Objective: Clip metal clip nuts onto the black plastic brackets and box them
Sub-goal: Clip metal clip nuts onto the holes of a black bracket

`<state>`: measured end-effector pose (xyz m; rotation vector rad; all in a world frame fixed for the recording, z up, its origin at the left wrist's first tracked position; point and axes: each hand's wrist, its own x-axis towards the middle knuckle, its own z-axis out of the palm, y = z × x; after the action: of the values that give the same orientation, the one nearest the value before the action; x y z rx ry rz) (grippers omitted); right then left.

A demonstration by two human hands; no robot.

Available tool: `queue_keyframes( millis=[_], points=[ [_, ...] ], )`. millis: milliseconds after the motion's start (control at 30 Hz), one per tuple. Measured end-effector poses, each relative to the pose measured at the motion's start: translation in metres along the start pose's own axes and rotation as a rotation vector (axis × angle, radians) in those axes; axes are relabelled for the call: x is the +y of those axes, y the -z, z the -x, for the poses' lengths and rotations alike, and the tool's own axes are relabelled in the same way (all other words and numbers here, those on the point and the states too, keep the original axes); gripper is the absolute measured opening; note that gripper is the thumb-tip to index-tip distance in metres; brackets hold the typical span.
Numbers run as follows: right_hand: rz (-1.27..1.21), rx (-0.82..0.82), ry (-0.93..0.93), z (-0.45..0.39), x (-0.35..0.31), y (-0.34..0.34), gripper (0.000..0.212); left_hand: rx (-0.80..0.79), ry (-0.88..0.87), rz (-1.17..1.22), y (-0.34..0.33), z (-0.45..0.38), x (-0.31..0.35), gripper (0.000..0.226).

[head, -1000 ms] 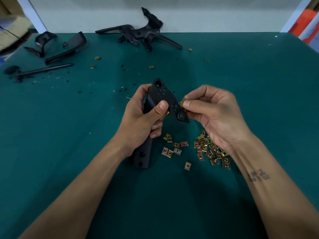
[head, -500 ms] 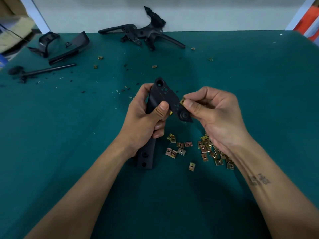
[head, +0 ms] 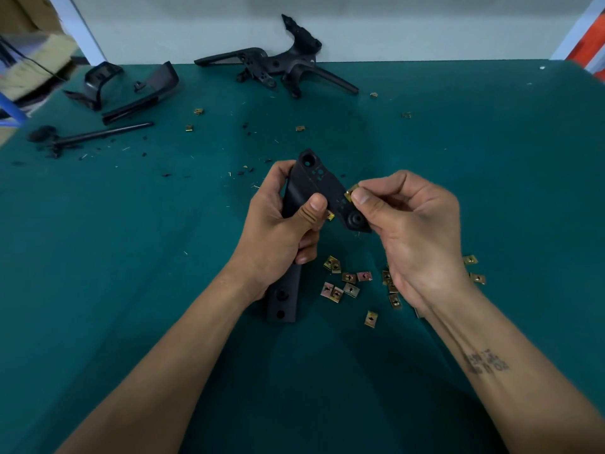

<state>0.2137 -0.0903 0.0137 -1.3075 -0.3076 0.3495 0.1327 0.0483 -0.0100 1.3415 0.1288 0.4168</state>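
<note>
Left hand point(head: 278, 224) grips the black plastic bracket point(head: 314, 188) mid-body, thumb across the front face, fingers curled behind. The bracket is held up off the counter point(head: 131, 257), long leg pointing down toward the wrist and angled arm running toward the right hand.

Right hand point(head: 415, 231) pinches a clip nut point(head: 351, 193) between thumb and forefinger, right at the upper edge of the bracket's angled arm, just above the round boss at the tip.

Change vs a second ago: small. Both hands and the bracket sit slightly higher and closer together, and the nut has gone from hovering at the edge to touching it. It looks like it's starting onto the edge, but I can't tell whether it's seated; the thumb covers most of it.

A second brass glint point(head: 330, 216) shows at the bracket's lower edge, just beside the left thumb. Probably a nut already clipped on, not certain.

Meaning for the task: mid-install on this bracket, likely its second nut. My read is the next move is a straight push until the nut's hole lines up with the bracket hole; if it goes on skewed it may slip off.

Loose clip nuts point(head: 348, 283) lie scattered on the counter below the bracket, partly under the right hand. More black brackets point(head: 271, 65) lie beyond the held bracket, at the counter's far edge. No box in view, so boxing hasn't started.
</note>
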Motion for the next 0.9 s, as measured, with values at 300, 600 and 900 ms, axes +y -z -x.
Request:
queue_keyframes(
  millis=[300, 600, 900],
  points=[
    [-0.231, -0.013, -0.147, 0.006, -0.001, -0.006, 0.009, 0.001, -0.006, -0.003, 0.002, 0.0, -0.002, 0.018],
    [-0.265, -0.053, -0.155, 0.009, -0.005, -0.008, 0.009, -0.02, -0.038, 0.007, 0.003, 0.0, -0.003, 0.024],
    [-0.339, -0.174, -0.329, 0.008, -0.015, 0.0, 0.006, -0.057, -0.075, 0.051, 0.001, 0.002, 0.0, 0.025]
  ],
)
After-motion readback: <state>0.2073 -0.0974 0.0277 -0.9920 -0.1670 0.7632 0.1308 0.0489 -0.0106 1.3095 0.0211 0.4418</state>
